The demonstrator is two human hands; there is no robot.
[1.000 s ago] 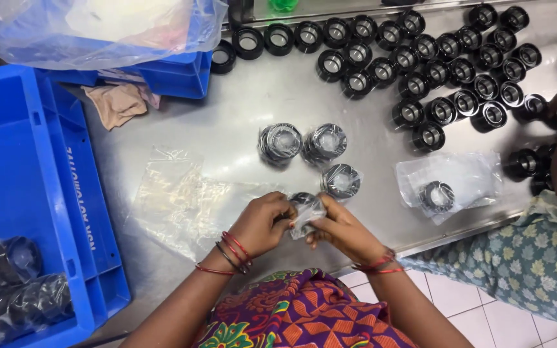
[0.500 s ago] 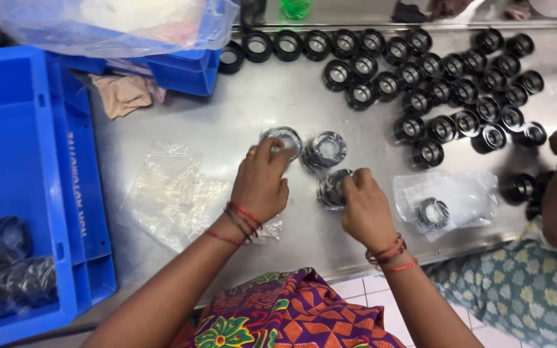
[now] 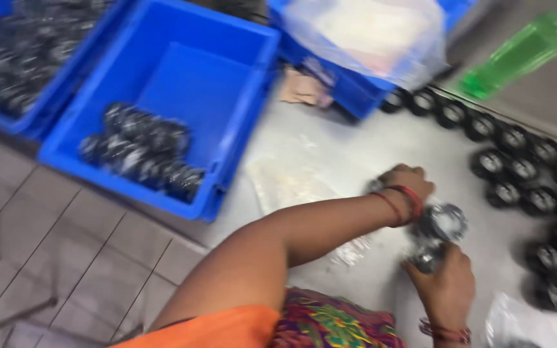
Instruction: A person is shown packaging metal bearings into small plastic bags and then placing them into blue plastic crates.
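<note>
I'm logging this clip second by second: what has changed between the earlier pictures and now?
The view has swung left, bringing the blue crates and floor into sight. The left hand and right hand, joined on one bagged part a second ago, have moved onto the bagged parts on the table; grips are blurred. The rows of black round parts stay put.

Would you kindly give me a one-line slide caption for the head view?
Both hands, left hand and right hand, gather wrapped round parts on a metal table beside a blue crate.
</note>
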